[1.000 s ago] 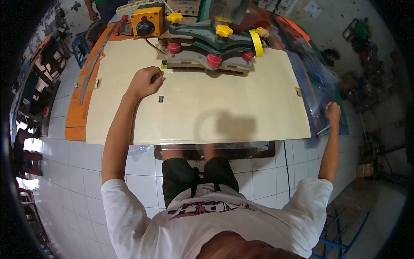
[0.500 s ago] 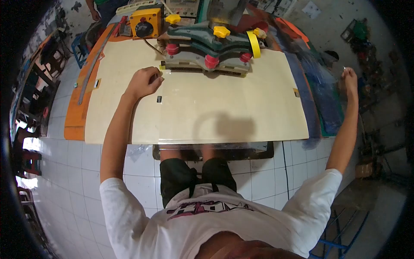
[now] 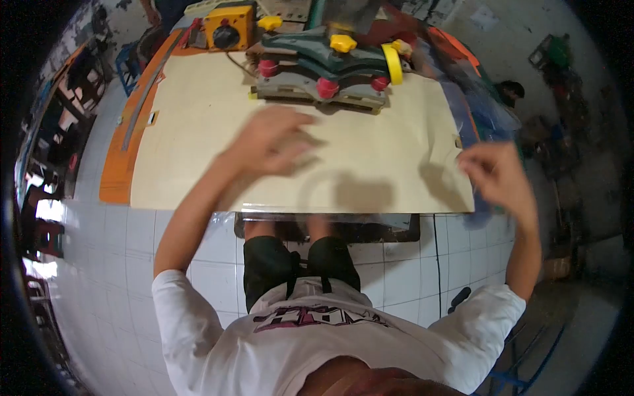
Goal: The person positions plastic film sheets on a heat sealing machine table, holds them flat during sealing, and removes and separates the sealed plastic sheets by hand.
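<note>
A cream sheet [image 3: 370,158] covers most of the orange table [image 3: 117,178]. Over its left-middle part is my left hand [image 3: 271,142], blurred, with fingers apart and nothing visible in it. At the sheet's right edge hangs my right hand [image 3: 492,173], its thumb and index finger near each other; whether they pinch some clear film is too blurred to tell. The green machine head [image 3: 323,56], with yellow knobs and red rollers, stands at the back of the sheet. Clear plastic film [image 3: 489,115] lies at the table's right side.
A yellow control box [image 3: 229,28] sits at the back left. A metal ruler [image 3: 140,105] lies along the left edge. Another person's head [image 3: 512,91] shows at the right, and a person's arm at the top left. A dark sandal [image 3: 459,298] is on the floor.
My left hand has lifted from beside the machine, moved right and opened. My right hand went out to the far right, then came back in to the sheet's right edge.
</note>
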A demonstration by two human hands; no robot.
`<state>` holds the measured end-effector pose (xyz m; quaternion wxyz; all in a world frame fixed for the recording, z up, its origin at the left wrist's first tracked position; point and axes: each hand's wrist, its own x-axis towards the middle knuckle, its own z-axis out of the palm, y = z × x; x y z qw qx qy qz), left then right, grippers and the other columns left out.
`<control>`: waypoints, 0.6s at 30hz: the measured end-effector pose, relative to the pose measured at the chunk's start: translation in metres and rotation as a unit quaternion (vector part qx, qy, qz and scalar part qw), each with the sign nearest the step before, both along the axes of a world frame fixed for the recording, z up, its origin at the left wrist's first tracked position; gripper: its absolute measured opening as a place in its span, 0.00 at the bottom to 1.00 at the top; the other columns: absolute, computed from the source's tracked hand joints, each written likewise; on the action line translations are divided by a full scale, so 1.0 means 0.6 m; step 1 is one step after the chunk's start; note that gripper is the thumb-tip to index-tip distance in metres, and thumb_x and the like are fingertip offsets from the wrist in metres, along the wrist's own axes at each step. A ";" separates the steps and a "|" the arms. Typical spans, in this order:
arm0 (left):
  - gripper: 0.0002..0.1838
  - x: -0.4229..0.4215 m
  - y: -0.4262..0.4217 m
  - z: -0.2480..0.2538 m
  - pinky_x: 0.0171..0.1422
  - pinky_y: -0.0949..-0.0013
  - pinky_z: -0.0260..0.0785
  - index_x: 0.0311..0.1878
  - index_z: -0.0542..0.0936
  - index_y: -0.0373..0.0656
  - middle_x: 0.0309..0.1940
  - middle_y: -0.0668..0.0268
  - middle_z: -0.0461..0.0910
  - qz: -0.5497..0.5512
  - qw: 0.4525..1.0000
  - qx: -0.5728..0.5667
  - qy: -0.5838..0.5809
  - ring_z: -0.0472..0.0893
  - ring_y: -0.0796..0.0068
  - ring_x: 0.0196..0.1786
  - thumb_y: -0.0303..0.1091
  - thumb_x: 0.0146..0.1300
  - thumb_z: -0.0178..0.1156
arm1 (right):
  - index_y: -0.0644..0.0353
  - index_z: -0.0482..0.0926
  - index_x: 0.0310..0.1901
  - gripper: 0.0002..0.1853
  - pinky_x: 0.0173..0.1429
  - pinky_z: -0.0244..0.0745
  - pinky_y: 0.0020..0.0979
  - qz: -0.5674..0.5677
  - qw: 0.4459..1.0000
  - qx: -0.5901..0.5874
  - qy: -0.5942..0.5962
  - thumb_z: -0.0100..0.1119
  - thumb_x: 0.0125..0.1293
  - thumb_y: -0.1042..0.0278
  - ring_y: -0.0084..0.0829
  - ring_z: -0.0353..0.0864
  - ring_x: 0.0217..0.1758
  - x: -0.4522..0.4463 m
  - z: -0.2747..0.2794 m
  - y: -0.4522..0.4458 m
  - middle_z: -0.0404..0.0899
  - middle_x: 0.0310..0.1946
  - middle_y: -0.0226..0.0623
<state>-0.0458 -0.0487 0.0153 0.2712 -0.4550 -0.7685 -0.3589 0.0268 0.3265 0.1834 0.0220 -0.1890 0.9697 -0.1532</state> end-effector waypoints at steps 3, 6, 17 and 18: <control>0.35 0.082 0.135 0.062 0.66 0.54 0.65 0.61 0.75 0.42 0.55 0.57 0.79 -0.193 0.976 0.051 -0.083 0.77 0.54 0.57 0.41 0.48 0.75 | 0.59 0.84 0.33 0.04 0.28 0.72 0.33 0.170 0.984 0.037 0.042 0.62 0.56 0.74 0.37 0.77 0.22 0.085 -0.025 -0.076 0.73 0.19 0.37; 0.27 0.120 0.208 0.078 0.64 0.54 0.66 0.54 0.78 0.46 0.49 0.61 0.81 -0.311 0.947 0.021 -0.077 0.79 0.58 0.54 0.41 0.50 0.74 | 0.53 0.85 0.33 0.05 0.25 0.67 0.34 0.224 0.971 0.069 0.041 0.67 0.52 0.70 0.33 0.72 0.17 0.160 0.029 -0.097 0.70 0.18 0.30; 0.06 0.174 0.103 0.063 0.35 0.60 0.69 0.32 0.82 0.48 0.23 0.67 0.80 -0.233 0.955 -0.059 -0.173 0.80 0.63 0.28 0.37 0.56 0.69 | 0.58 0.82 0.32 0.07 0.50 0.71 0.35 -0.045 0.846 0.067 0.528 0.61 0.59 0.64 0.34 0.77 0.40 0.248 0.225 0.321 0.79 0.36 0.37; 0.06 0.174 0.073 0.067 0.36 0.61 0.70 0.31 0.83 0.48 0.24 0.67 0.82 -0.197 0.957 -0.084 -0.194 0.81 0.63 0.28 0.36 0.55 0.70 | 0.58 0.82 0.32 0.07 0.52 0.72 0.35 -0.123 0.821 0.063 0.554 0.60 0.61 0.65 0.35 0.78 0.42 0.238 0.228 0.359 0.79 0.38 0.38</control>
